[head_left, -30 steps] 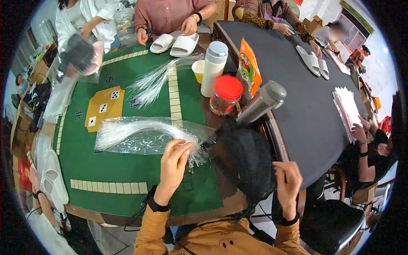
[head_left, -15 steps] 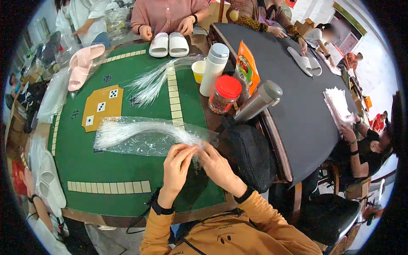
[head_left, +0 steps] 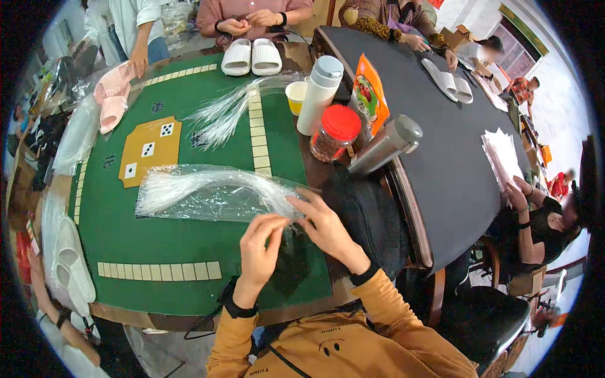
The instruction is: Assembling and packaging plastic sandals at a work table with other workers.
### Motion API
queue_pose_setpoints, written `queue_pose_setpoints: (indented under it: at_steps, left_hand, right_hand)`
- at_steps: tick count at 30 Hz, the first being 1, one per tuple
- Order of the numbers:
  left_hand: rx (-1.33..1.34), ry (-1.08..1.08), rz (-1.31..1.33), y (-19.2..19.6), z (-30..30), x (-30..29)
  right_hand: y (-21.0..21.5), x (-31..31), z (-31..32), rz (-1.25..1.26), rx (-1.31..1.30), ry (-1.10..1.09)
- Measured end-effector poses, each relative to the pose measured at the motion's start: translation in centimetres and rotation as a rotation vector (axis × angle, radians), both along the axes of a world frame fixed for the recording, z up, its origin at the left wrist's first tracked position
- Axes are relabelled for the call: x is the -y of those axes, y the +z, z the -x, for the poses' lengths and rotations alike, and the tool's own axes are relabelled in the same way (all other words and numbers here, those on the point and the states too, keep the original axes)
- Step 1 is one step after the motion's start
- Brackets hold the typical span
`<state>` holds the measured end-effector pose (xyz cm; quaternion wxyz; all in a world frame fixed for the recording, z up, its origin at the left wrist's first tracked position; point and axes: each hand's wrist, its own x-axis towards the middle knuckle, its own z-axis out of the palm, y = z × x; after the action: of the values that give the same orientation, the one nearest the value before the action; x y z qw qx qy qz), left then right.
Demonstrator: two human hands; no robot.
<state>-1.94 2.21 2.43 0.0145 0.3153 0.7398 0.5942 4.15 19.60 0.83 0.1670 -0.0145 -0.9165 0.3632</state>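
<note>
A clear plastic bag lies across the green mat, with a bundle of thin white plastic strands inside. Its right end reaches my hands. My left hand is closed in a pinch beside that end; whatever sits between its fingertips is too small to make out. Over the bag's end, my right hand has its fingers stretched and apart, the fingertips touching the plastic and strand ends. Farther back lies a loose bundle of white strands, out of any bag.
White slippers stand before a person across the table; another person's hand touches pink slippers. Right of the mat are a white bottle, a red-lidded jar, a steel flask and a black bag.
My right hand's fingers have spread away from the left fingertips. My left hand stays pinched nearly in place. Across the table, a person's hands left the white slippers; another's hand reached the pink ones.
</note>
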Motion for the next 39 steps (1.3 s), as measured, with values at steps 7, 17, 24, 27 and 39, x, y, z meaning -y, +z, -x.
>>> queue_pose_setpoints:
  at_steps: [7,17,24,27,39]
  left_hand:
    - [0.022,0.018,-0.01,0.1,0.0,0.0]
    - [-0.01,-0.013,-0.011,0.1,-1.7,0.2]
    - [-0.048,-0.134,-0.028,0.6,-3.8,-0.6]
    - [-0.053,-0.157,-0.053,0.7,-4.7,-0.9]
    - [-0.123,-0.155,-0.032,0.1,-4.9,-0.8]
  right_hand:
    - [0.6,0.7,-4.4,0.183,0.138,-0.194]
    - [0.6,1.0,-5.4,0.229,-0.005,-0.303]
    - [1.1,2.2,-4.0,-0.161,-0.079,-0.188]
    - [0.6,1.9,-2.8,-0.158,-0.152,-0.125]
    - [-0.8,1.5,-3.5,0.372,-0.073,-0.369]
